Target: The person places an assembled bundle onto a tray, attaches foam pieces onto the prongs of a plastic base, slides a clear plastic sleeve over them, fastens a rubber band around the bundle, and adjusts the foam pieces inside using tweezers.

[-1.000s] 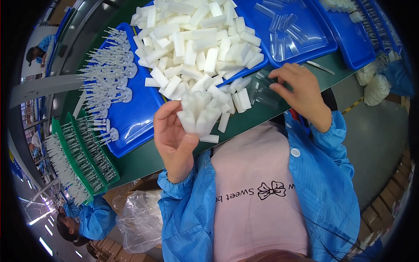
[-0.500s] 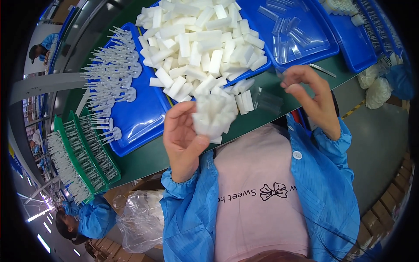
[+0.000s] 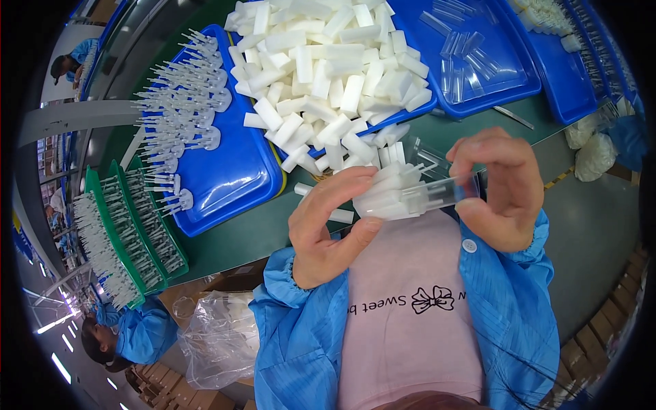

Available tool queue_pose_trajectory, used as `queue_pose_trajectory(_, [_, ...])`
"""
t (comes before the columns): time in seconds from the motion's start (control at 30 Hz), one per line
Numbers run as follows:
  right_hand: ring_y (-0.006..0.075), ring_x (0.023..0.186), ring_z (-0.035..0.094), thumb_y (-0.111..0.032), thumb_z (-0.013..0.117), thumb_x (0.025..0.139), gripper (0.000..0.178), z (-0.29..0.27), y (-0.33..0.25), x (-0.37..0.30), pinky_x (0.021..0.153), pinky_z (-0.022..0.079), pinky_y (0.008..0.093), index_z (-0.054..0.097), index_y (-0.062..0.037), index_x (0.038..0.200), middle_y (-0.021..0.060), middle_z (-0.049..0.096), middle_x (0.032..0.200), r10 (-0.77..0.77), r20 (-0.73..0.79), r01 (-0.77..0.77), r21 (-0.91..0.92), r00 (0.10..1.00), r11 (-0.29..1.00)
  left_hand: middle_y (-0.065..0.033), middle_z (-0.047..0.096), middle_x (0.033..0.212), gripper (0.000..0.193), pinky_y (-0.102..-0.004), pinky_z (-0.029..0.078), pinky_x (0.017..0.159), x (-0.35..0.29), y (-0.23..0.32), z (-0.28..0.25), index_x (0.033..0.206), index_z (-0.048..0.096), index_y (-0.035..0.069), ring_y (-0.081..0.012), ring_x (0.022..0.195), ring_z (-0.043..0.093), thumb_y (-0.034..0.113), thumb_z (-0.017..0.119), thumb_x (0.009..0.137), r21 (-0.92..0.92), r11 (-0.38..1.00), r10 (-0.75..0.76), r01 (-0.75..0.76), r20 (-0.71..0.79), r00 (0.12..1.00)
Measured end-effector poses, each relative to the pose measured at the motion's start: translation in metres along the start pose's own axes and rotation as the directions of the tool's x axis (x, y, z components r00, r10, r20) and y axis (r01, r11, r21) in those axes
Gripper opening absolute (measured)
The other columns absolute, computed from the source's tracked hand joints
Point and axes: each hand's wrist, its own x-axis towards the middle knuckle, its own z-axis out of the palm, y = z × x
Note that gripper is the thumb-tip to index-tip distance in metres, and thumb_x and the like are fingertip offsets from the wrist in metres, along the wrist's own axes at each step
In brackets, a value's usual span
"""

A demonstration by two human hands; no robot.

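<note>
At frame centre, the left hand [image 3: 326,229] is clenched around a bundle of white plastic pieces [image 3: 384,193]. The right hand [image 3: 502,191], centre right, pinches a clear plastic tube [image 3: 444,193] whose left end touches the bundle. Above, a heap of white pieces [image 3: 328,68] fills a blue tray [image 3: 232,184] on the green desk [image 3: 253,236]. White-handled applicators [image 3: 181,102] lie upper left.

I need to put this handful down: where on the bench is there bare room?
Bare green table lies between the left blue tray and the bench's near edge. The middle tray's white blocks spill over its rim, crowding that stretch.
</note>
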Motion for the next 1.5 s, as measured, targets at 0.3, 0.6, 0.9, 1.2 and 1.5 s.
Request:
queue_pose_trajectory(0.3, [0.0231, 0.076, 0.063, 0.004, 0.075, 0.063, 0.031, -0.002, -0.018, 0.001, 0.06, 0.049, 0.0281, 0.063, 0.0023, 0.091, 0.0168, 0.063, 0.09, -0.007, 0.028, 0.014, -0.27, 1.0, 0.963, -0.0193, 0.063, 0.108, 0.033, -0.0341, 0.049, 0.082, 0.006, -0.002, -0.008, 0.104, 0.064, -0.001, -0.0297, 0.095, 0.063, 0.001, 0.07, 0.072, 0.073, 0.991, 0.112, -0.116, 0.064, 0.992])
queue_pose_trajectory(0.6, [0.022, 0.076, 0.064, 0.001, 0.078, 0.062, 0.034, 0.005, -0.015, -0.002, 0.06, 0.05, 0.0266, 0.064, 0.0027, 0.093, 0.0164, 0.063, 0.089, 0.012, -0.032, -0.022, -0.316, 0.999, 0.949, -0.018, 0.064, 0.106, 0.033, -0.034, 0.049, 0.079, 0.005, 0.002, -0.006, 0.104, 0.065, -0.001, -0.0298, 0.092, 0.063, 0.001, 0.068, 0.072, 0.137, 0.987, 0.08, -0.087, 0.058, 0.995])
queue_pose_trajectory(0.9, [0.0212, 0.076, 0.063, 0.0, 0.078, 0.063, 0.036, 0.003, -0.005, -0.001, 0.061, 0.049, 0.0262, 0.064, 0.0026, 0.096, 0.0158, 0.063, 0.089, 0.117, 0.021, -0.113, -0.136, 0.993, 0.984, -0.0155, 0.064, 0.104, 0.033, -0.0325, 0.05, 0.073, 0.007, -0.002, -0.008, 0.103, 0.066, 0.0, -0.0287, 0.087, 0.062, 0.003, 0.07, 0.07, 0.223, 0.95, 0.189, -0.217, 0.14, 0.972])
queue_pose_trajectory(1.2, [0.0225, 0.079, 0.064, 0.003, 0.076, 0.064, 0.034, 0.009, -0.003, -0.008, 0.068, 0.051, 0.0287, 0.064, 0.0022, 0.096, 0.0168, 0.064, 0.091, -0.022, -0.086, -0.003, -0.285, 0.996, 0.959, -0.0134, 0.048, 0.125, 0.046, -0.0338, 0.047, 0.088, 0.004, -0.017, -0.002, 0.122, 0.05, -0.001, -0.0223, 0.105, 0.056, 0.013, 0.067, 0.081, -0.379, 0.911, -0.184, 0.164, -0.018, 0.983])
queue_pose_trajectory(1.5, [0.0205, 0.083, 0.062, 0.005, 0.072, 0.068, 0.031, 0.005, 0.012, -0.006, 0.073, 0.05, 0.0297, 0.062, 0.0028, 0.098, 0.0148, 0.062, 0.093, 0.085, -0.094, -0.096, -0.129, 0.992, 0.987, -0.0135, 0.054, 0.116, 0.049, -0.0295, 0.048, 0.079, 0.007, -0.015, 0.0, 0.121, 0.053, 0.0, -0.018, 0.094, 0.058, 0.013, 0.072, 0.077, -0.41, 0.885, -0.241, 0.219, -0.002, 0.971])
